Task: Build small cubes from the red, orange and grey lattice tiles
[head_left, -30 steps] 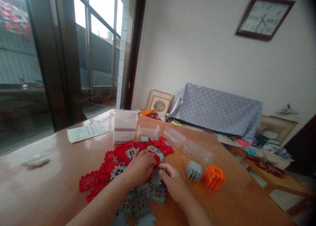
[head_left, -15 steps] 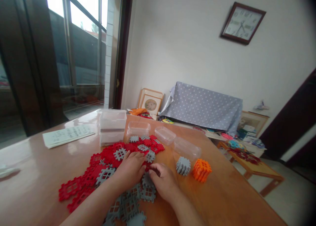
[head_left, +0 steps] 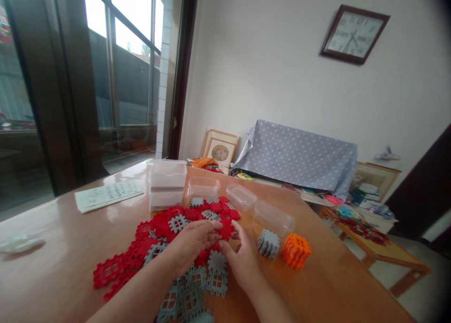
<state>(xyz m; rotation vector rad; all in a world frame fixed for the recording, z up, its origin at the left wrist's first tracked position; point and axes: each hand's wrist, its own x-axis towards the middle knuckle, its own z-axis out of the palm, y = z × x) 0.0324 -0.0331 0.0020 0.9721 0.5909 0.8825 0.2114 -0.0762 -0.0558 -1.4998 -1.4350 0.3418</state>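
A heap of flat red and grey interlocking tiles [head_left: 158, 229] covers the middle of the brown wooden table [head_left: 63, 266]. Both my hands are over the heap's right side. My left hand [head_left: 192, 245] has curled fingers pinching a red tile [head_left: 225, 229] at its fingertips. My right hand [head_left: 241, 259] touches the same red tile from the right, thumb and fingers closed on its edge. Grey tiles [head_left: 216, 278] lie just below the hands. A finished grey cube [head_left: 268, 243] and an orange cube [head_left: 297, 251] stand to the right.
Clear plastic tubs stand behind the heap: a stacked pair [head_left: 167, 184] and three low ones [head_left: 240, 197]. A printed sheet [head_left: 107, 194] lies at the left. Beyond the table are a dotted grey cloth [head_left: 299, 156], picture frames and a low cluttered table [head_left: 369, 233]. A clock [head_left: 354, 34] hangs on the wall.
Both hands have lifted slightly off the heap and now hold a red tile between them. The camera view has shifted a little to the right.
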